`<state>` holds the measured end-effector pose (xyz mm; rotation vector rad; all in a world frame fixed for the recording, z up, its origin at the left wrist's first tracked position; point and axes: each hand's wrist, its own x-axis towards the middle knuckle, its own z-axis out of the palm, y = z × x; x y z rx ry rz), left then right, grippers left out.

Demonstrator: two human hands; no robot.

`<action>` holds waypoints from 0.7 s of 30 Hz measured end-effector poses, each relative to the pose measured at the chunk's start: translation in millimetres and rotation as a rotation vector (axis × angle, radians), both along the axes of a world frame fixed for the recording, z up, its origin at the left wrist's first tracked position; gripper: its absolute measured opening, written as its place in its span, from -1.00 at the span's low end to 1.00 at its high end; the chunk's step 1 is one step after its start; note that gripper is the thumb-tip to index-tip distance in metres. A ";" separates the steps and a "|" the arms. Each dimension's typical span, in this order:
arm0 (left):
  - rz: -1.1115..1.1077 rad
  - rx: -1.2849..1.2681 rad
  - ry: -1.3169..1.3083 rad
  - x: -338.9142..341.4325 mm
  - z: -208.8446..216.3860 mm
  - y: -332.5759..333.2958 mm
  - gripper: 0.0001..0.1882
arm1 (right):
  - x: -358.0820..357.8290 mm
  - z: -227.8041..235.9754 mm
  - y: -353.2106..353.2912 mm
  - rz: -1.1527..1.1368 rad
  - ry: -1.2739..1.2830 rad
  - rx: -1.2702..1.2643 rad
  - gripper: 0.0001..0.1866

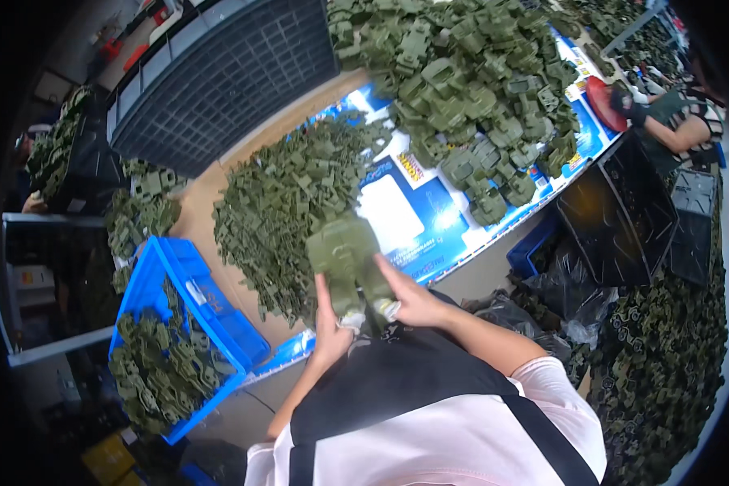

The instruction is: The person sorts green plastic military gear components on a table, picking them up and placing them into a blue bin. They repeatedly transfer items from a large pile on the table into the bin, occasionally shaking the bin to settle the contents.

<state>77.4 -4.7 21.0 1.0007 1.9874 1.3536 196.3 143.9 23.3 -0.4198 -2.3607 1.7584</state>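
Note:
Between my two hands is an olive-green moulded plastic part [345, 257], blurred a little, with a broad far end and two narrower prongs toward me. My left hand [332, 330] grips its near left side, thumb along the edge. My right hand [411, 301] holds the near right side the same way. White wraps show on fingers of both hands, under the part. The part is held in front of my dark apron, over the table's near edge. Just beyond it lies a heap of small green plastic pieces [287, 194].
Larger green parts form a pile [478, 89] at the far right of the blue-and-white printed table cover [437, 215]. A black crate [235, 81] stands at the back left; a blue bin [227, 324] of green pieces is at left. A co-worker's arm [676, 134] and red dish [603, 104] appear at right.

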 end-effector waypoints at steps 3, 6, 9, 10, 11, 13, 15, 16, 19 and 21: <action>0.186 0.168 -0.873 -27.0 27.8 -5.5 -0.14 | 21.0 -22.1 47.6 -0.247 -0.056 -0.199 -0.20; 0.250 0.281 -1.374 -73.5 -3.4 -49.2 -0.47 | 22.5 -95.4 81.4 -0.392 -0.442 0.363 0.02; 0.304 0.339 -1.227 -73.2 28.0 -41.4 -0.35 | 5.0 -97.4 97.7 -0.383 -0.657 0.691 -0.03; 0.234 0.433 -1.248 -73.3 29.7 -41.1 -0.31 | -3.2 -91.6 96.8 -0.389 -0.643 0.780 -0.06; 0.162 0.527 -1.264 -73.5 30.5 -41.3 -0.27 | -14.2 -85.2 96.1 -0.395 -0.626 0.869 -0.08; 0.239 0.528 -1.247 -77.1 20.8 -46.8 -0.15 | -51.7 -82.6 100.5 -0.343 -0.171 0.870 -0.39; 0.275 0.427 -1.113 -77.5 32.2 -36.5 -0.19 | -98.8 -92.6 112.8 -0.279 -0.042 0.867 -0.55; 0.287 0.380 -1.046 -77.5 39.1 -27.3 -0.21 | -119.1 -102.1 122.5 -0.274 -0.066 0.911 -0.61; 0.283 0.307 -1.050 -84.3 31.8 -22.4 -0.23 | -156.0 -131.4 148.0 -0.276 -0.086 0.967 -0.70; 0.274 0.337 -1.053 -86.9 26.6 -23.9 -0.21 | -159.1 -135.7 155.4 -0.255 -0.124 0.887 -0.75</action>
